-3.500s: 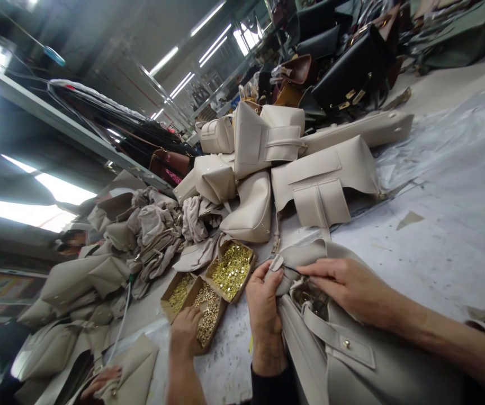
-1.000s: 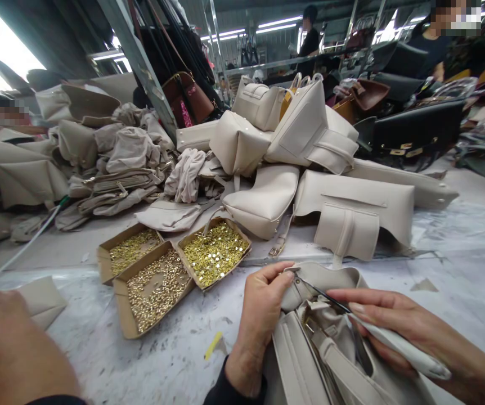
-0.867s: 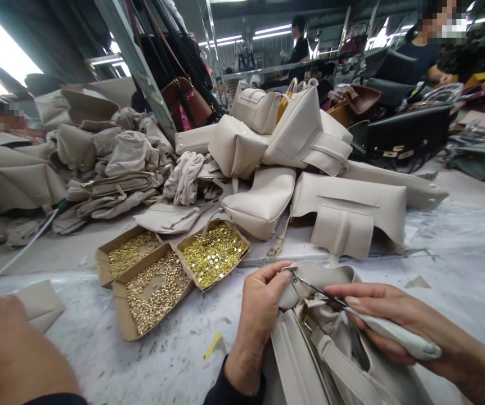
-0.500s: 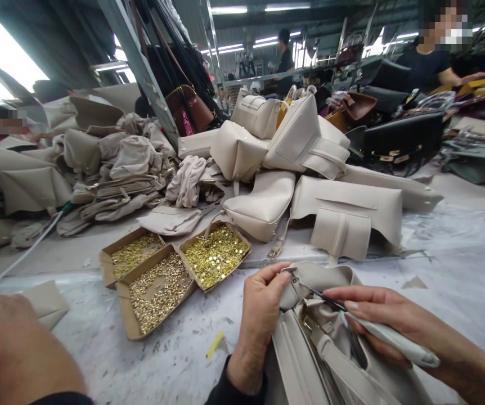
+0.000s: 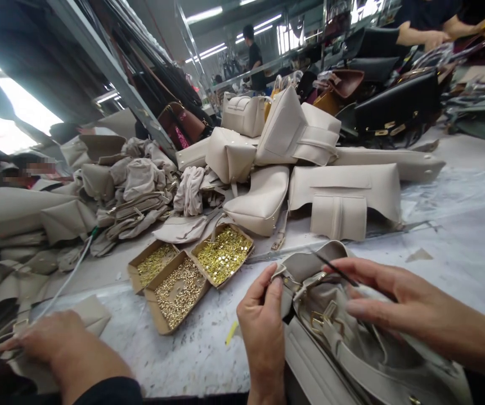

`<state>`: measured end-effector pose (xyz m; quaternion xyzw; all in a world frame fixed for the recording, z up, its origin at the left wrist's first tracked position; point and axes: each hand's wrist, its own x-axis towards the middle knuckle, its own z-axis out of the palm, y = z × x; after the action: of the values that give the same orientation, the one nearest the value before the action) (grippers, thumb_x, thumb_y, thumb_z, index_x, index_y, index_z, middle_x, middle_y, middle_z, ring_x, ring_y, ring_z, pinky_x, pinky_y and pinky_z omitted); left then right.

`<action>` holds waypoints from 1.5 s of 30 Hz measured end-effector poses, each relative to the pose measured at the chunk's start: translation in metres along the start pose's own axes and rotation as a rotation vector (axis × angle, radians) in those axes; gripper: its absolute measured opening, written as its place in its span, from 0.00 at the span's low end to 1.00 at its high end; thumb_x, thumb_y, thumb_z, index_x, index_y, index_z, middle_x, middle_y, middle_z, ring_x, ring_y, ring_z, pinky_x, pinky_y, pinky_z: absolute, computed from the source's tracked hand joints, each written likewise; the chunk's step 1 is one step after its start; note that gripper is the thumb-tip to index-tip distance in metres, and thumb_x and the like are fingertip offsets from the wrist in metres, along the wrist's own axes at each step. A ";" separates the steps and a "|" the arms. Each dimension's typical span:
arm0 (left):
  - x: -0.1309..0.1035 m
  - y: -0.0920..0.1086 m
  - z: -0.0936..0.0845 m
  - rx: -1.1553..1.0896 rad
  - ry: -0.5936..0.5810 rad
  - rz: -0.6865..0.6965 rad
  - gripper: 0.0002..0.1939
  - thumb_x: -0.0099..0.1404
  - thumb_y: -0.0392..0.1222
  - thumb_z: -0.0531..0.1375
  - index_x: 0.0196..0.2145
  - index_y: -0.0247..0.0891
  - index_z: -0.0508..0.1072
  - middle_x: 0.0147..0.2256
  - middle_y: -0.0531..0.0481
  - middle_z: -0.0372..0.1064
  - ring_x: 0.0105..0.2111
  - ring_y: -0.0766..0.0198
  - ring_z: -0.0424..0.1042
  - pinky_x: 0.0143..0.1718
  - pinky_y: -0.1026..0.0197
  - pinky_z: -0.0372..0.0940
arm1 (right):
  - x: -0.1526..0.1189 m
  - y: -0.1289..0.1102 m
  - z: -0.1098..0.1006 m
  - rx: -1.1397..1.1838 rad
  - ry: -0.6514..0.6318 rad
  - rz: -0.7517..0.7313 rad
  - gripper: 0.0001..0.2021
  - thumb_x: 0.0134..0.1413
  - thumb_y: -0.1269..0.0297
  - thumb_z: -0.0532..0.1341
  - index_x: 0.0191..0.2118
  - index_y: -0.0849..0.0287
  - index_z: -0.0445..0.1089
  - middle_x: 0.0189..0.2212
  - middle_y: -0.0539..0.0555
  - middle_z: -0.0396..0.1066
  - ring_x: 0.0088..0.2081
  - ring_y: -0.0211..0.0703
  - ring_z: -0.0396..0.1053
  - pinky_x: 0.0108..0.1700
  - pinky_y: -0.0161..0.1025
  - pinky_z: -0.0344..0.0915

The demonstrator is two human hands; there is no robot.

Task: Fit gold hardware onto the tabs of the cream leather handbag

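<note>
A beige bag [image 5: 310,360] lies partly open at the bottom, with a gold buckle, a strap and cloth lining showing. My left hand [image 5: 263,320] pinches the bag's upper left edge between thumb and fingers. Above the bag, my right hand [image 5: 386,304] holds a thin dark-shafted tool [image 5: 337,269] with a pale handle; its tip is clear of the material. Left of my hands sit cardboard trays: one with yellow-gold pieces [image 5: 221,253], one with small round gold studs [image 5: 177,292], and another with gold pieces [image 5: 153,264] behind.
Several beige bags [image 5: 263,202] are heaped across the table [image 5: 175,360], beside crumpled linings [image 5: 141,180]. At the lower left, another person's hand [image 5: 52,337] works on beige material. Black bags [image 5: 398,107] lie at the back right, near a person's arms.
The tool in my right hand has lifted off the bag's edge. More of the buckle and lining shows. The view has tilted, and the other person's hand now shows on beige material.
</note>
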<state>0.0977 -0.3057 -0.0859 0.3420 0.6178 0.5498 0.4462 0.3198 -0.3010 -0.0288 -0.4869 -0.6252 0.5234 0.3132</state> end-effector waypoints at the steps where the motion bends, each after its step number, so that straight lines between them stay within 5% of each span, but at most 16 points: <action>1: 0.000 0.002 0.002 0.013 0.006 0.018 0.22 0.59 0.52 0.70 0.48 0.37 0.84 0.49 0.40 0.80 0.51 0.48 0.78 0.60 0.49 0.68 | 0.003 -0.007 0.001 -0.064 0.014 -0.067 0.15 0.66 0.54 0.63 0.52 0.55 0.77 0.42 0.55 0.80 0.42 0.49 0.78 0.42 0.40 0.74; 5: -0.001 0.007 0.008 0.043 0.072 0.073 0.21 0.60 0.50 0.70 0.48 0.36 0.84 0.49 0.40 0.80 0.51 0.49 0.78 0.57 0.50 0.71 | 0.019 -0.014 0.020 -0.406 0.059 -0.371 0.09 0.67 0.68 0.57 0.39 0.57 0.75 0.34 0.53 0.75 0.35 0.44 0.72 0.38 0.39 0.67; 9: -0.001 0.005 0.008 0.050 0.076 0.069 0.22 0.60 0.51 0.69 0.48 0.35 0.83 0.49 0.40 0.80 0.51 0.49 0.78 0.56 0.51 0.71 | 0.027 0.013 0.048 -0.558 0.071 -0.469 0.13 0.64 0.77 0.55 0.45 0.56 0.75 0.41 0.55 0.73 0.41 0.48 0.71 0.45 0.44 0.68; 16: -0.003 0.005 0.014 0.055 0.119 0.043 0.21 0.59 0.50 0.71 0.47 0.37 0.84 0.50 0.43 0.80 0.53 0.51 0.77 0.58 0.53 0.71 | 0.026 0.035 0.051 -0.641 0.195 -0.463 0.13 0.66 0.76 0.54 0.47 0.59 0.75 0.39 0.58 0.73 0.40 0.52 0.73 0.44 0.48 0.69; 29: 0.002 0.004 0.019 0.058 0.113 0.003 0.21 0.57 0.50 0.72 0.46 0.37 0.84 0.48 0.43 0.81 0.52 0.51 0.78 0.58 0.52 0.71 | 0.034 0.046 0.044 -0.443 0.106 -0.461 0.14 0.67 0.76 0.53 0.48 0.59 0.75 0.42 0.58 0.74 0.43 0.51 0.72 0.47 0.49 0.70; 45: 0.009 0.008 0.029 0.098 0.071 -0.004 0.23 0.55 0.52 0.72 0.44 0.35 0.84 0.45 0.41 0.81 0.46 0.52 0.80 0.50 0.56 0.73 | 0.044 0.041 0.037 -0.401 0.042 -0.346 0.12 0.65 0.75 0.54 0.38 0.61 0.74 0.34 0.56 0.73 0.38 0.48 0.72 0.42 0.43 0.68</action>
<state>0.1209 -0.2856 -0.0796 0.3425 0.6600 0.5298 0.4079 0.2834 -0.2735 -0.0832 -0.4358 -0.7839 0.3173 0.3083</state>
